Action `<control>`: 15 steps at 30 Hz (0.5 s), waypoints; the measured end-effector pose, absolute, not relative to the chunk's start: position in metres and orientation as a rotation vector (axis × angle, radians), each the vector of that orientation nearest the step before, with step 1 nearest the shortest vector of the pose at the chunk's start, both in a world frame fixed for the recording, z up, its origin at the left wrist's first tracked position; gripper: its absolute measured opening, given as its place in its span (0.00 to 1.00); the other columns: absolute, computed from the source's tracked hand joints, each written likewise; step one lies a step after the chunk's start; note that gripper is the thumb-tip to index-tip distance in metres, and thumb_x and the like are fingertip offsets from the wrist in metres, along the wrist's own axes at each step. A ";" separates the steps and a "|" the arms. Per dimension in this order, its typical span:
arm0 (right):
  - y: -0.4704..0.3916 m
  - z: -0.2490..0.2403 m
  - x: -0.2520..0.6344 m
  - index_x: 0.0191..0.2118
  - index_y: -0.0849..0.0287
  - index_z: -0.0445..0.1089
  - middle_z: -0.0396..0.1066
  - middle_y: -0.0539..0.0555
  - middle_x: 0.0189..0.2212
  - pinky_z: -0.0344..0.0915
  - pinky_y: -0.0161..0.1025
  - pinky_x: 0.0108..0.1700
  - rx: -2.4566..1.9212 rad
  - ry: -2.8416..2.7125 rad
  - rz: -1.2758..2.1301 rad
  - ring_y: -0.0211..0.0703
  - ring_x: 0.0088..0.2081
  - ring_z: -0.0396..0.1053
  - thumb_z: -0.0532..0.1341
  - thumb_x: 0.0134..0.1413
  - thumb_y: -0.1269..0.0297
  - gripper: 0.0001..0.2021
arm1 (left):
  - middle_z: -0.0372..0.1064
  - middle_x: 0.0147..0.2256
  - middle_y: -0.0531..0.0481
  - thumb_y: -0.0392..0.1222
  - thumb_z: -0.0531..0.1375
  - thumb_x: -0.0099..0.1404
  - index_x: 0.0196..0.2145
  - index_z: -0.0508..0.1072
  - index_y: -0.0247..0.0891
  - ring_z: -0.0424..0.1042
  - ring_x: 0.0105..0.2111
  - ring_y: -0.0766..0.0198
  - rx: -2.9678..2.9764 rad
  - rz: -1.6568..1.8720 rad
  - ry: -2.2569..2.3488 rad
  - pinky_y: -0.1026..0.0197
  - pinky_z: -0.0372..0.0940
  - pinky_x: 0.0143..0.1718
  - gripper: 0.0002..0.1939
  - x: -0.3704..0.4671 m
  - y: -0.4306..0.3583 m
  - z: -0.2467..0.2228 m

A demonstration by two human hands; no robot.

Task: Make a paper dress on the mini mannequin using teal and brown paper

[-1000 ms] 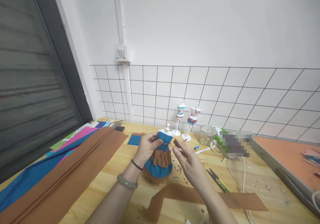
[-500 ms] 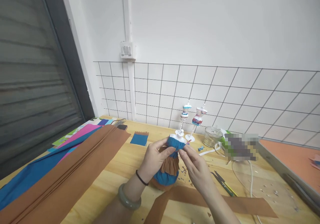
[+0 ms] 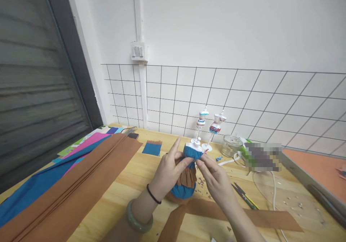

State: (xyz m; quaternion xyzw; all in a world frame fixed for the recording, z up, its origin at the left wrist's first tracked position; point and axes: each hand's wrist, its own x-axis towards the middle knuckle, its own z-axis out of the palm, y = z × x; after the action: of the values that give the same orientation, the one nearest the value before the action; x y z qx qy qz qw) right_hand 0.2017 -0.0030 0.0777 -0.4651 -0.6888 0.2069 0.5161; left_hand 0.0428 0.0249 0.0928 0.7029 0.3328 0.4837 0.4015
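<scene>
A small white dress form [image 3: 192, 146] stands upright in front of me, wrapped in blue and brown crepe paper. My left hand [image 3: 169, 168] pinches the blue bodice [image 3: 192, 153] from the left with its thumb, one finger raised off it. At the right side of the waist, my right hand [image 3: 214, 175] holds the same blue paper between thumb and fingers. Below the hands hang a brown ruffle [image 3: 187, 177] and a puffed blue skirt [image 3: 183, 191]. A brown paper strip [image 3: 205, 209] lies around the base, partly under my right forearm.
Long brown [image 3: 89, 173] and blue [image 3: 40, 184] paper sheets cover the left. Two small decorated dress forms [image 3: 200, 122] stand behind, near a clear jar [image 3: 231, 145]. Scissors [image 3: 245, 197] and a white cable [image 3: 274, 195] lie right. A blue-brown paper piece [image 3: 152, 148] lies behind.
A finger of my left hand has lifted off the dress form and points up. The view has shifted slightly; both hands remain at the blue waist.
</scene>
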 end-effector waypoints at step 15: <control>-0.003 0.070 0.199 0.39 0.56 0.75 0.74 0.55 0.35 0.65 0.38 0.42 -1.107 -1.607 0.391 0.47 0.40 0.69 0.55 0.60 0.58 0.13 | 0.70 0.39 0.46 0.41 0.44 0.72 0.47 0.65 0.37 0.68 0.40 0.58 2.359 1.040 0.983 0.58 0.59 0.43 0.14 0.041 0.016 0.104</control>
State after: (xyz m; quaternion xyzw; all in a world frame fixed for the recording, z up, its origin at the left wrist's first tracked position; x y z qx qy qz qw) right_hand 0.1986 -0.0029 0.0701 -0.4666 -0.6774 0.1650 0.5442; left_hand 0.0410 0.0158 0.1036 0.8394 0.3498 0.3701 0.1899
